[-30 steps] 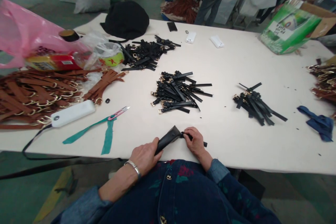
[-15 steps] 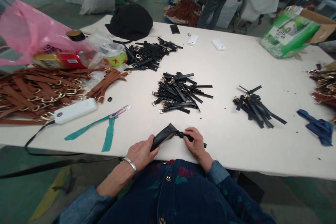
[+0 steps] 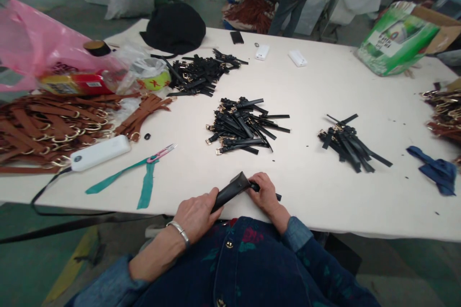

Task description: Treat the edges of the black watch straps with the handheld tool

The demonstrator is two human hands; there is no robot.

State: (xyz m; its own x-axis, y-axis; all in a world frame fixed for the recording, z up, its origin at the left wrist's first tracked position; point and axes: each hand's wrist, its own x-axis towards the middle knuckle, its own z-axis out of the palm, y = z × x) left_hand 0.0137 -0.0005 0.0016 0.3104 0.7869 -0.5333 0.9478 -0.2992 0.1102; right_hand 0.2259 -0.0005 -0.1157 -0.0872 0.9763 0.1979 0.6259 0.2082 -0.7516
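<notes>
My left hand [image 3: 198,213], with a silver bracelet at the wrist, is closed around a wide black leather piece [image 3: 232,192] near the table's front edge. My right hand [image 3: 264,194] pinches a narrow black strap [image 3: 255,186] at the far end of that piece; the strap's tail sticks out to the right, below the fingers. Where the two meet is partly hidden by the right fingers. Beyond my hands lies a pile of black buckled straps [image 3: 239,124]. To the right is a smaller pile of black straps [image 3: 347,146].
Pink thread snips [image 3: 162,153] with teal ribbon and a white power bank [image 3: 101,153] lie left. Brown straps [image 3: 46,124] cover the left side. Behind are more black straps [image 3: 201,74] and a black cap [image 3: 176,29]. A blue cloth [image 3: 434,170] lies right; a person stands beyond the table.
The wide black piece has shifted slightly right and its end now meets my right fingertips. The buckle part that showed between my hands is now mostly hidden.
</notes>
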